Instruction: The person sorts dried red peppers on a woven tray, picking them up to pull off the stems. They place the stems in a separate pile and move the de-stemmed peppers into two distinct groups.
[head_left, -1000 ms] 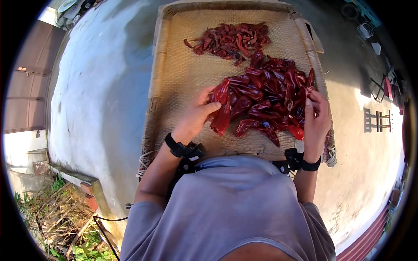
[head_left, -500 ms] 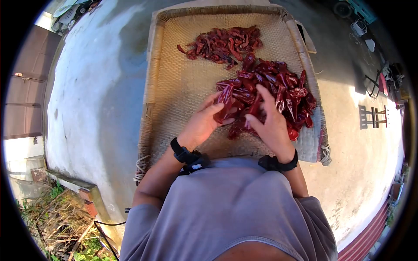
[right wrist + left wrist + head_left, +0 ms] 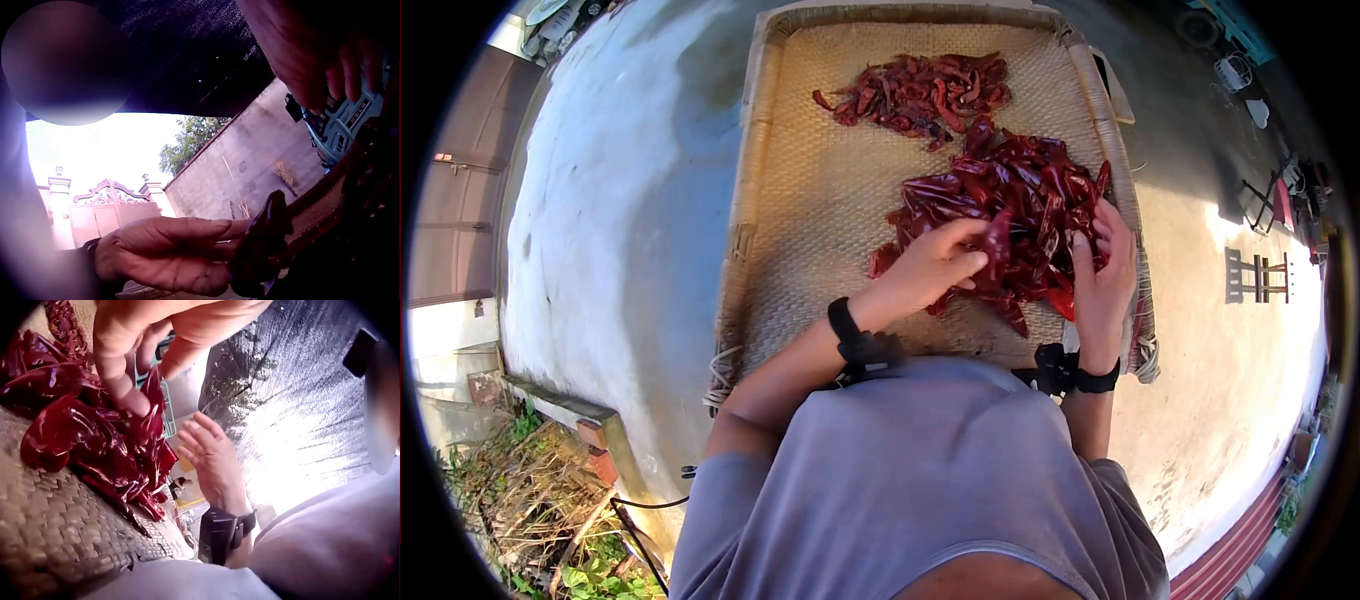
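Observation:
On a woven tray (image 3: 825, 190), glossy dark red peppers (image 3: 1055, 185) lie heaped at the right. Over the near-left part of this heap, my left hand (image 3: 925, 272) pinches one pepper (image 3: 998, 245) between thumb and fingers. The left wrist view shows the left hand (image 3: 169, 328) above with the pinched pepper (image 3: 150, 412) beneath its fingertips. At the heap's right edge is my right hand (image 3: 1106, 285), its fingers loosely bent and nothing seen in its grip. In the right wrist view the left hand (image 3: 169, 253) holds a dark pepper (image 3: 262, 240), while the right hand (image 3: 312, 56) hangs above.
Smaller, shrivelled red peppers (image 3: 920, 95) form a second pile at the tray's far side. The tray has a raised bound rim (image 3: 743, 200). Concrete ground (image 3: 640, 200) surrounds it, with a small stool (image 3: 1272, 278) to the right.
My left hand has moved right, from beside the heap to over it. My right hand went to the heap's middle, then back to its right edge.

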Demonstrator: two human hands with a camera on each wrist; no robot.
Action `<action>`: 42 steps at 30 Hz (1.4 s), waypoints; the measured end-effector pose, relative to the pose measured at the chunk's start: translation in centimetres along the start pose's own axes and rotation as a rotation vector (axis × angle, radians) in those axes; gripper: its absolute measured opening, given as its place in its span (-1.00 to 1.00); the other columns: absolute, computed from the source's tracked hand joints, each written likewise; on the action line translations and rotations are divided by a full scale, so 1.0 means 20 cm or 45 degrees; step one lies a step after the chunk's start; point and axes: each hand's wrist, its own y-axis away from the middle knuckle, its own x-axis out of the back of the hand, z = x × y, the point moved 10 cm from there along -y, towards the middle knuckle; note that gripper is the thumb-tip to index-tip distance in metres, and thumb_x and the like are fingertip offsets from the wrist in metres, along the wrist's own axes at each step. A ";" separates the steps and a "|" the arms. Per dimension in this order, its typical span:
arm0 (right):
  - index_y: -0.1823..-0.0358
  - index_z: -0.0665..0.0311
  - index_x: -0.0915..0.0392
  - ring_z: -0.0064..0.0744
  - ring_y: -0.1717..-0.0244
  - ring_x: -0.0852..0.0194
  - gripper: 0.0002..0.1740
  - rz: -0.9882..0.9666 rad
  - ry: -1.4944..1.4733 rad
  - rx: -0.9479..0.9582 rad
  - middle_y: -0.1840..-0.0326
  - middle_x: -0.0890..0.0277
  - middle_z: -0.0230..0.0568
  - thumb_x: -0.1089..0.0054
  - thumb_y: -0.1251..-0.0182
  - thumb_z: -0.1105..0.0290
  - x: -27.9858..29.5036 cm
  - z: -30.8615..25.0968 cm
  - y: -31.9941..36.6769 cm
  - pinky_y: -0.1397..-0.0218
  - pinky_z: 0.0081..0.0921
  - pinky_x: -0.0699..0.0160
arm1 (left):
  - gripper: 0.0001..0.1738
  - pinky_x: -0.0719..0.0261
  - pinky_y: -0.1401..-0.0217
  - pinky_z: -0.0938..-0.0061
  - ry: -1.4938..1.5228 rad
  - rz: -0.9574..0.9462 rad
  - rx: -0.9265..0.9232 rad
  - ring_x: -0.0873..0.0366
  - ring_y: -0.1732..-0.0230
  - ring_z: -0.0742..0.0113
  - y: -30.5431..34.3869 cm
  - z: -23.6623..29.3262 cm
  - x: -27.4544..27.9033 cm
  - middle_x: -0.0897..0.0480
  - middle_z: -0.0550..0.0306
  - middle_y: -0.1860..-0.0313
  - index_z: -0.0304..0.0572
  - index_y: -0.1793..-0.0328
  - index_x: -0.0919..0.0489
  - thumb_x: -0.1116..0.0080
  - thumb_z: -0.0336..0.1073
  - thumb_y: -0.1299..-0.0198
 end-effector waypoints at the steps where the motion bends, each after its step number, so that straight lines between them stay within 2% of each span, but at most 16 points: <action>1: -0.30 0.29 -0.44 -0.05 -0.22 -0.49 -0.55 -0.037 0.007 0.039 -0.20 -0.50 -0.03 -0.19 -0.39 0.49 -0.03 -0.04 0.00 -0.30 -0.24 -0.47 | -0.51 -0.55 -0.19 0.40 -0.278 -0.030 -0.162 -0.58 -0.12 0.30 -0.02 0.05 -0.03 -0.60 0.06 -0.21 -0.26 -0.43 -0.41 -0.14 -0.36 -0.40; 4: -0.17 0.25 -0.55 -0.09 -0.20 -0.51 -0.65 -0.082 0.019 0.151 -0.16 -0.53 -0.08 -0.20 -0.37 0.53 -0.06 -0.12 0.02 -0.28 -0.28 -0.48 | -0.49 -0.55 -0.16 0.40 -0.713 0.196 -0.295 -0.58 -0.12 0.31 -0.01 0.15 0.14 -0.62 0.04 -0.18 -0.21 -0.39 -0.46 -0.17 -0.43 -0.30; 5: -0.15 0.25 -0.57 -0.10 -0.19 -0.51 -0.67 -0.092 0.027 0.191 -0.16 -0.54 -0.09 -0.20 -0.36 0.53 -0.07 -0.12 0.03 -0.28 -0.29 -0.49 | -0.47 -0.55 -0.13 0.38 -0.570 0.279 -0.227 -0.59 -0.09 0.30 -0.02 0.07 0.27 -0.63 -0.01 -0.12 -0.18 -0.36 -0.49 -0.20 -0.46 -0.21; 8: -0.08 0.22 -0.62 -0.15 -0.18 -0.53 -0.71 -0.110 0.000 0.216 -0.13 -0.56 -0.12 -0.22 -0.34 0.55 -0.09 -0.13 0.05 -0.24 -0.32 -0.52 | -0.46 -0.56 -0.13 0.30 -1.057 0.381 0.059 -0.61 -0.07 0.17 0.08 0.02 0.49 -0.60 -0.08 -0.09 -0.17 -0.33 -0.51 -0.26 -0.39 -0.18; 11: -0.08 0.22 -0.63 -0.15 -0.16 -0.54 -0.71 -0.142 -0.033 0.218 -0.10 -0.58 -0.13 -0.21 -0.34 0.55 -0.13 -0.15 0.06 -0.19 -0.34 -0.55 | -0.42 -0.56 -0.16 0.19 -1.509 0.284 0.151 -0.60 -0.07 -0.03 0.18 0.00 0.50 -0.57 -0.14 -0.09 -0.12 -0.32 -0.51 -0.35 -0.30 -0.12; 14: -0.07 0.21 -0.64 -0.15 -0.13 -0.57 -0.72 -0.167 -0.076 0.172 -0.08 -0.59 -0.13 -0.21 -0.35 0.55 -0.16 -0.14 0.05 -0.15 -0.35 -0.57 | -0.40 -0.52 -0.21 0.09 -1.454 0.293 0.151 -0.57 -0.09 -0.17 0.18 -0.08 0.48 -0.54 -0.17 -0.11 -0.10 -0.29 -0.52 -0.40 -0.25 -0.08; 17: -0.07 0.21 -0.64 -0.16 -0.09 -0.60 -0.72 -0.202 -0.119 0.144 -0.05 -0.60 -0.12 -0.20 -0.35 0.55 -0.18 -0.13 0.05 -0.13 -0.36 -0.59 | -0.46 -0.53 -0.18 0.10 -1.414 0.299 0.187 -0.58 -0.08 -0.18 0.18 -0.07 0.43 -0.58 -0.15 -0.06 -0.15 -0.18 -0.52 -0.41 -0.23 -0.07; 20: -0.06 0.20 -0.65 -0.17 -0.06 -0.62 -0.72 -0.214 -0.100 0.152 -0.03 -0.61 -0.12 -0.20 -0.35 0.56 -0.18 -0.13 0.06 -0.12 -0.37 -0.60 | -0.53 -0.56 -0.11 0.19 -1.313 0.242 0.197 -0.61 -0.02 -0.09 0.16 -0.08 0.41 -0.62 -0.12 0.04 -0.19 -0.08 -0.49 -0.40 -0.30 -0.06; 25: -0.03 0.20 -0.66 -0.17 -0.03 -0.63 -0.73 -0.220 -0.099 0.180 0.01 -0.62 -0.13 -0.22 -0.33 0.56 -0.19 -0.12 0.07 -0.08 -0.38 -0.62 | -0.58 -0.52 -0.09 0.35 -0.929 0.175 0.159 -0.59 0.02 0.26 0.20 -0.09 0.41 -0.62 0.04 0.13 -0.23 -0.03 -0.47 -0.38 -0.43 -0.06; 28: -0.01 0.19 -0.67 -0.14 -0.03 -0.63 -0.74 -0.324 -0.145 0.231 0.03 -0.63 -0.12 -0.25 -0.30 0.55 -0.25 -0.20 0.08 -0.08 -0.37 -0.62 | -0.59 -0.48 -0.14 0.41 -0.754 0.032 0.176 -0.54 -0.01 0.39 0.26 -0.01 0.33 -0.59 0.15 0.10 -0.22 -0.04 -0.46 -0.39 -0.43 -0.10; 29: -0.05 0.16 -0.65 -0.11 -0.03 -0.63 -0.67 -0.382 -0.122 0.344 -0.03 -0.61 -0.13 -0.29 -0.24 0.52 -0.28 -0.24 0.09 -0.10 -0.34 -0.63 | -0.59 -0.47 -0.15 0.42 -0.709 -0.023 0.179 -0.52 -0.02 0.43 0.27 0.01 0.30 -0.58 0.19 0.09 -0.21 -0.04 -0.45 -0.39 -0.42 -0.11; 32: -0.12 0.12 -0.62 -0.11 -0.06 -0.61 -0.58 -0.617 -0.196 0.452 -0.11 -0.57 -0.15 -0.32 -0.19 0.48 -0.38 -0.37 0.13 -0.13 -0.32 -0.63 | -0.55 -0.45 -0.17 0.48 -0.487 -0.115 0.172 -0.48 -0.04 0.46 0.28 0.03 0.24 -0.55 0.23 0.05 -0.19 -0.09 -0.43 -0.40 -0.41 -0.13; 34: -0.21 0.08 -0.57 -0.11 -0.11 -0.59 -0.47 -0.789 -0.305 0.409 -0.16 -0.54 -0.17 -0.35 -0.14 0.44 -0.46 -0.40 0.18 -0.17 -0.31 -0.62 | -0.53 -0.45 -0.17 0.50 -0.375 -0.140 0.113 -0.48 -0.04 0.47 0.27 0.02 0.22 -0.54 0.22 0.04 -0.18 -0.11 -0.41 -0.41 -0.41 -0.14; 36: -0.12 0.11 -0.58 -0.12 -0.02 -0.61 -0.55 -0.804 -0.405 0.543 -0.04 -0.58 -0.17 -0.34 -0.15 0.44 -0.48 -0.47 0.21 -0.10 -0.30 -0.63 | -0.52 -0.45 -0.16 0.51 -0.328 -0.136 0.087 -0.47 -0.04 0.48 0.26 0.03 0.20 -0.53 0.23 0.03 -0.18 -0.13 -0.41 -0.41 -0.40 -0.15; 39: 0.05 0.15 -0.59 -0.12 0.10 -0.62 -0.72 -0.992 -0.395 0.346 0.14 -0.61 -0.21 -0.31 -0.19 0.46 -0.59 -0.39 0.26 0.00 -0.28 -0.62 | -0.52 -0.45 -0.15 0.51 -0.360 -0.068 0.085 -0.47 -0.03 0.49 0.27 0.05 0.22 -0.53 0.24 0.04 -0.19 -0.14 -0.42 -0.41 -0.38 -0.16; 42: 0.18 0.17 -0.58 -0.12 0.19 -0.62 -0.84 -0.892 -0.385 0.464 0.28 -0.60 -0.24 -0.28 -0.21 0.49 -0.58 -0.41 0.25 0.07 -0.26 -0.60 | -0.55 -0.47 -0.12 0.52 -0.435 0.075 0.095 -0.48 0.00 0.50 0.27 0.01 0.30 -0.54 0.25 0.08 -0.20 -0.13 -0.45 -0.41 -0.37 -0.17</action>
